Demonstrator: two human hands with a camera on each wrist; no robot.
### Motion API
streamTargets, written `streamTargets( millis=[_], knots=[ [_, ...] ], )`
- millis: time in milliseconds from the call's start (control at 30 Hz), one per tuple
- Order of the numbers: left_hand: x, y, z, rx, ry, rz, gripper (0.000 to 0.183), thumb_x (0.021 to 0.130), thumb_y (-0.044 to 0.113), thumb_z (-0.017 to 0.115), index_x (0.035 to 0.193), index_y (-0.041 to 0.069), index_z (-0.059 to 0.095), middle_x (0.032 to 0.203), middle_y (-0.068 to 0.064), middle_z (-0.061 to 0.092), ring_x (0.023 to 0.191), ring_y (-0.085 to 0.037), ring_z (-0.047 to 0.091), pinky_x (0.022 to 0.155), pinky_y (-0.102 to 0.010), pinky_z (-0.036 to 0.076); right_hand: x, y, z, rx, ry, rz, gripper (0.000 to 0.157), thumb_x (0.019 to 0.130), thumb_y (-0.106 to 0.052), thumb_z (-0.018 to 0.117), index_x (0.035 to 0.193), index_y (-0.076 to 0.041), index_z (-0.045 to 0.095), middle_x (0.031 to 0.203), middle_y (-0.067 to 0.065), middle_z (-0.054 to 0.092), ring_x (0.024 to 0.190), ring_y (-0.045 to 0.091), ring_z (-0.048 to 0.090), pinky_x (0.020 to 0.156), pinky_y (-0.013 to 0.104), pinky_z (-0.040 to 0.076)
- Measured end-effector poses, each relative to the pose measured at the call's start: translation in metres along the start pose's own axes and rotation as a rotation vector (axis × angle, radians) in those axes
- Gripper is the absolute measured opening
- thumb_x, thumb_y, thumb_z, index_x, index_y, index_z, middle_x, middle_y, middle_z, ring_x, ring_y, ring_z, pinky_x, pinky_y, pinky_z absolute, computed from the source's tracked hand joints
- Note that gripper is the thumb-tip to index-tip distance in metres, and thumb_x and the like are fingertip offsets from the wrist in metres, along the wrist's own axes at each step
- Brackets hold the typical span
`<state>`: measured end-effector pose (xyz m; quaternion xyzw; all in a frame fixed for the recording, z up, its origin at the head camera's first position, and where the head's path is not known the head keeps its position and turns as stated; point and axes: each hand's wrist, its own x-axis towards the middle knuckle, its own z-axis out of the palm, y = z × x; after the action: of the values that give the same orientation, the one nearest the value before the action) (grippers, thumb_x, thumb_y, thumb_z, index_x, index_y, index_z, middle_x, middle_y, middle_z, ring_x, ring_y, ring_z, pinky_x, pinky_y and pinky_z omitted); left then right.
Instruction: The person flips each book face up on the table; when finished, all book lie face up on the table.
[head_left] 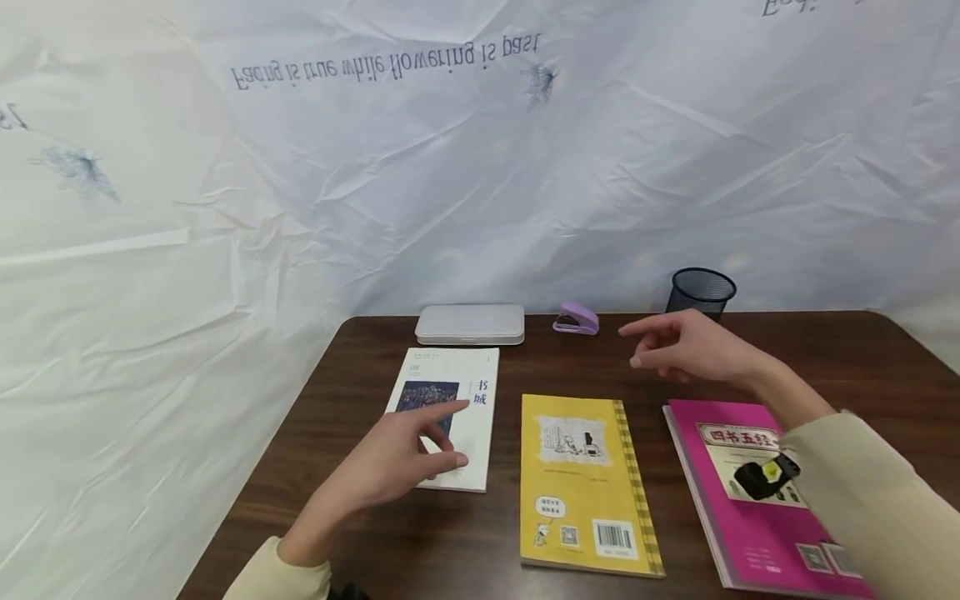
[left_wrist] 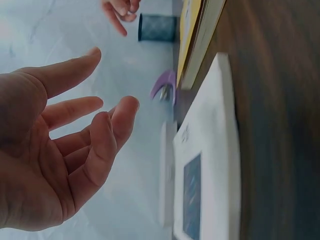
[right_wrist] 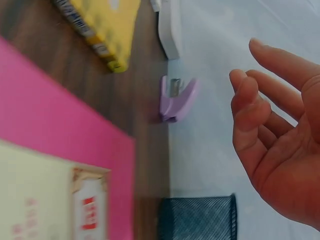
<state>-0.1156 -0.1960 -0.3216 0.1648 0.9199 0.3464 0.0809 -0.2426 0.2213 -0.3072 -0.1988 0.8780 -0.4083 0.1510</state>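
Observation:
My left hand [head_left: 401, 454] hovers over the white book [head_left: 474, 433] at the left of the table, fingers loosely bent and holding nothing. In the left wrist view its thumb and fingertips stand apart. My right hand [head_left: 686, 346] is in the air above the far right part of the table, in front of the black mesh pen holder [head_left: 702, 287], also holding nothing. To its left stands a purple stapler [head_left: 577, 318]. Below my right forearm lies a pink book [head_left: 720, 483], partly covered by the sleeve. Between the hands lies a yellow book [head_left: 581, 492].
A white case [head_left: 470, 323] sits at the back edge behind the white book. All of it is on a dark brown wooden table [head_left: 450, 550]. A white printed sheet [head_left: 525, 192] hangs behind and to the left.

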Motion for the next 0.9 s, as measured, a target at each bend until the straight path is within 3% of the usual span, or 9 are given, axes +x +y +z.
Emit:
streamTargets(
  millis=[233, 600, 767, 900],
  knots=[
    [0.005, 0.012, 0.026, -0.045, -0.124, 0.012, 0.066, 0.091, 0.028, 0.084, 0.152, 0.022, 0.059, 0.090, 0.009, 0.073, 0.056, -0.009, 0.062, 0.054, -0.027, 0.050, -0.005, 0.024, 0.011, 0.088, -0.041, -0.034, 0.055, 0.098, -0.014, 0.075, 0.148, 0.001, 0.057, 0.105, 0.024, 0.072, 0.066, 0.022, 0.061, 0.058, 0.035, 0.054],
    [0.006, 0.017, 0.065, -0.211, -0.257, -0.076, 0.071, 0.084, 0.021, 0.091, 0.149, 0.019, 0.062, 0.085, 0.007, 0.067, 0.052, -0.014, 0.058, 0.047, -0.029, 0.051, -0.007, 0.052, 0.032, 0.174, -0.056, -0.025, 0.055, 0.099, -0.013, 0.074, 0.147, 0.006, 0.056, 0.105, 0.017, 0.074, 0.074, 0.020, 0.064, 0.066, 0.035, 0.062],
    [0.006, 0.017, 0.075, -0.200, -0.276, -0.066, 0.076, 0.081, 0.018, 0.093, 0.150, 0.016, 0.061, 0.085, 0.009, 0.066, 0.050, -0.010, 0.055, 0.046, -0.026, 0.049, -0.004, 0.057, 0.040, 0.188, -0.068, 0.021, 0.056, 0.098, -0.016, 0.075, 0.148, 0.004, 0.057, 0.105, 0.016, 0.073, 0.079, 0.022, 0.066, 0.069, 0.037, 0.064],
    [0.007, 0.018, 0.082, -0.169, -0.253, -0.039, 0.080, 0.075, 0.016, 0.096, 0.148, 0.010, 0.062, 0.084, 0.013, 0.066, 0.056, -0.004, 0.055, 0.047, -0.024, 0.050, -0.004, 0.062, 0.045, 0.215, -0.083, 0.039, 0.055, 0.099, -0.014, 0.073, 0.148, 0.004, 0.056, 0.105, 0.015, 0.074, 0.080, 0.023, 0.068, 0.071, 0.038, 0.065]
  ],
)
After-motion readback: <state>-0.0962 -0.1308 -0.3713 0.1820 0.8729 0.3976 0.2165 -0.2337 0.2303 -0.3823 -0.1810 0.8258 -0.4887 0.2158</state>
